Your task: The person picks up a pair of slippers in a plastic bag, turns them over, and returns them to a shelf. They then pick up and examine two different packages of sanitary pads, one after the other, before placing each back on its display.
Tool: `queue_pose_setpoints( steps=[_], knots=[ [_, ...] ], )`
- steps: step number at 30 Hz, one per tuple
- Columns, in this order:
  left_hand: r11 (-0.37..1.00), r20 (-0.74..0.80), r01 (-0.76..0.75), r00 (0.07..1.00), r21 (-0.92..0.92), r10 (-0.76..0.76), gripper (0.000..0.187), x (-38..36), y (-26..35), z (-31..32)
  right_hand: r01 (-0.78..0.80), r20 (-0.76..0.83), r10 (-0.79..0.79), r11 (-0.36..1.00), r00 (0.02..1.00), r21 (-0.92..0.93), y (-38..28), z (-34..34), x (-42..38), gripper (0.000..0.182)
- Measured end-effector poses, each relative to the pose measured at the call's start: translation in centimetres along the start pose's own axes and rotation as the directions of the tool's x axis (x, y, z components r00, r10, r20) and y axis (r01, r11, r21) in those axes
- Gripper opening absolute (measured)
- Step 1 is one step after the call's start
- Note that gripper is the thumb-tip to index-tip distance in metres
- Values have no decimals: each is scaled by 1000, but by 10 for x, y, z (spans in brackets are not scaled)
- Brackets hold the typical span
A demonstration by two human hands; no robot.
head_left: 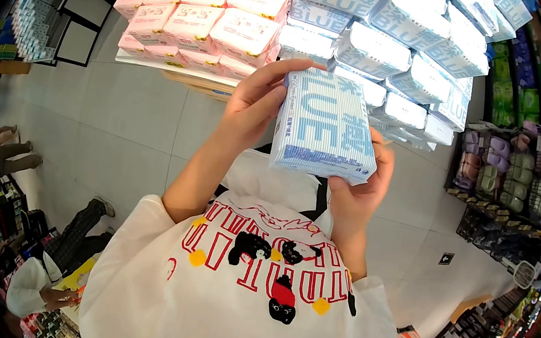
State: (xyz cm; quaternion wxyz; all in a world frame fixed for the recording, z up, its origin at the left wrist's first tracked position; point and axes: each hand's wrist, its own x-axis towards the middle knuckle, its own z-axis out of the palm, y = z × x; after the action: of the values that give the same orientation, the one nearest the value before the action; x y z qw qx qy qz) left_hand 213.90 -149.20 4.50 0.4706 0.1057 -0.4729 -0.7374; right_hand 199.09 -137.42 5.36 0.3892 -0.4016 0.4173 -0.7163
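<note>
A blue-and-white tissue pack [326, 125] with large "BLUE" lettering is held in front of my chest, slightly tilted. My left hand [256, 103] grips its left edge, thumb on the side and fingers over the top corner. At the lower right corner, my right hand [363, 197] has its thumb on the bottom edge and fingers behind the right side. Just beyond the pack, similar blue-and-white tissue packs [374, 50] are stacked on a display. Pink tissue packs [193, 26] are piled to their left.
A white display edge [174, 69] runs under the pink packs. Racks of slippers [516, 172] stand on the right. Other people [83, 234] are at the lower left and left, near shelves. Grey tiled floor [135, 118] surrounds me.
</note>
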Motion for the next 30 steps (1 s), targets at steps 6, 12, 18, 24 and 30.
queue_pose_setpoints(
  steps=[6,12,18,24,30],
  knots=[
    [1000,-4,-2,1000,-10,2,38,-2,0,-1,-15,13,15,999,1000,46,-2,3,-1,49],
    [999,-40,34,999,-22,-35,39,-7,-1,-4,-21,25,20,999,999,39,-3,5,-3,50],
    [998,-58,51,997,-35,-53,39,-11,-5,-6,-37,22,35,998,999,49,-4,7,-5,51],
    [990,-102,129,986,-63,-135,37,-14,-1,-2,-66,-8,66,997,998,47,-4,7,-10,52],
    [959,-170,260,956,115,-239,28,-19,-9,-16,-171,-85,173,985,981,24,-5,2,-5,65]
  ],
)
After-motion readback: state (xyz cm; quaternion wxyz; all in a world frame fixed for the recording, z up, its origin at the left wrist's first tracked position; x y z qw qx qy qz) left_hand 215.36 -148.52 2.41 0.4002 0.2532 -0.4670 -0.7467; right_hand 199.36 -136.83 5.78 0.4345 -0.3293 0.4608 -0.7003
